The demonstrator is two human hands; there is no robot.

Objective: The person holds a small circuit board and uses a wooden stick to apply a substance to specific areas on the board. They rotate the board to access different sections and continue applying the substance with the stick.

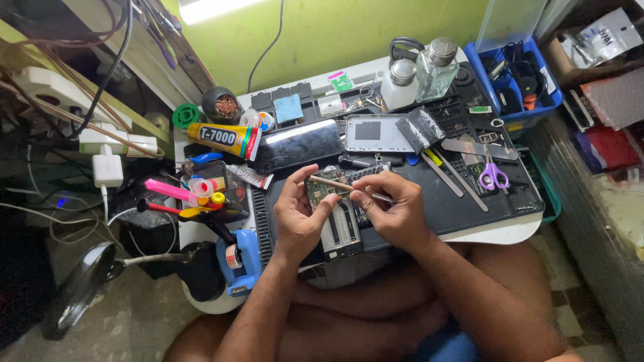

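1. A black mesh basket [225, 191] at the left of the surface [510, 231] holds a pink-handled tool, a yellow-capped one and other small tools.
2. A blue plastic bin [510, 110] at the far right holds dark cables and small parts.
3. Two clear bottles with metal caps [429, 70] stand at the far edge; what is in them cannot be told.
4. An opened phone body [341, 224] lies on the black work mat [463, 201], near the middle, its circuit board and metal shields exposed.
5. The left hand [298, 214] rests on the left side of the phone, its grip curled, thumb pressing on the board.
6. The right hand [396, 208] has its grip closed on a thin wooden-handled brush [333, 182], pinched in the fingertips; the stick lies across the far end of the phone.
7. Just beyond lie a glossy black screen panel [298, 144] and a grey back cover [376, 133], both flat rectangles.
8. A yellow glue tube [225, 139] lies to the left of the panel.
9. Purple-handled scissors [494, 173] lie to the right on the mat, beside flat metal pry tools [448, 173].
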